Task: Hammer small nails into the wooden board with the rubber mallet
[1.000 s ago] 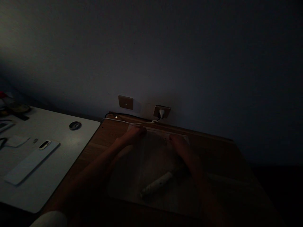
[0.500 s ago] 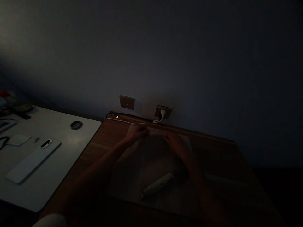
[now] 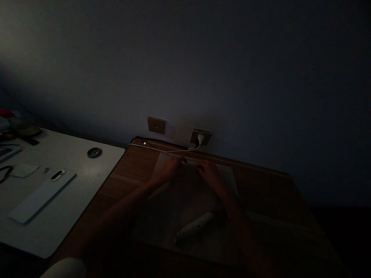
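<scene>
Left hand (image 3: 175,165) and right hand (image 3: 209,172), fingers curled, grip unclear, at far edge of pale rectangular sheet (image 3: 187,195); off-white elongated handle (image 3: 194,226) lies diagonally wearer-side, nearer the right

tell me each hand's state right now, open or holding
Left hand: curled over the far part of the pale sheet; too dark to tell if gripping.
Right hand: curled there too; grip cannot be told.

A room in a home or small office (too dark to settle which): beyond the left hand (image 3: 173,167) and right hand (image 3: 209,172), a plain grey wall (image 3: 139,69) carries a brown rectangular socket plate (image 3: 207,136); under them is a brown wooden table (image 3: 266,185), to their left a flat white tabletop (image 3: 87,177).
</scene>
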`<state>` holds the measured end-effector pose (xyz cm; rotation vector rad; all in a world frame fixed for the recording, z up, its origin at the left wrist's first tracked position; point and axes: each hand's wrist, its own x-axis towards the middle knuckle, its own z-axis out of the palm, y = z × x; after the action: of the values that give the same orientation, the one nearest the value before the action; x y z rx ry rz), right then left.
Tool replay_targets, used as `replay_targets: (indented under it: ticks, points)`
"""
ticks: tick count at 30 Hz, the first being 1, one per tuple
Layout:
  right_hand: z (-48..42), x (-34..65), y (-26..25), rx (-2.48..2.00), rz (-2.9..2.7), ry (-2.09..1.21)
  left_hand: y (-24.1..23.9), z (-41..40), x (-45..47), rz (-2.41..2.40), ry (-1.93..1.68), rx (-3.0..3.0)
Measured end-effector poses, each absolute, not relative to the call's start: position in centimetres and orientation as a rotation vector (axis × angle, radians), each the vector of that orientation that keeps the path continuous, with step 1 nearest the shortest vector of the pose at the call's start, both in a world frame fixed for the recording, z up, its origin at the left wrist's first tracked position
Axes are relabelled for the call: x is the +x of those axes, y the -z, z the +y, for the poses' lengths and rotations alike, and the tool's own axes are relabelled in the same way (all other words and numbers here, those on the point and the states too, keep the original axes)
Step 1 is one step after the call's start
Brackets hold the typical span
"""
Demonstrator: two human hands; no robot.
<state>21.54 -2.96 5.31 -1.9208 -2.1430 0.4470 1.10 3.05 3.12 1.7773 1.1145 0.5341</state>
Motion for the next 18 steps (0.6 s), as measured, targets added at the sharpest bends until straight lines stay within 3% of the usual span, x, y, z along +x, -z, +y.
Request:
replay_targets:
  ticks: [9, 18]
  points:
    - [-2.7, 21.2, -5.1, -1.906, -2.157, -0.449, -3.8, 3.6, 1.6, 1.127, -0.320, 2.280]
    - [-1.8, 19.6, -5.2, -1.864, -2.134, -0.494, -2.8, 3.5, 1.7, 1.261, -0.524, 1.897]
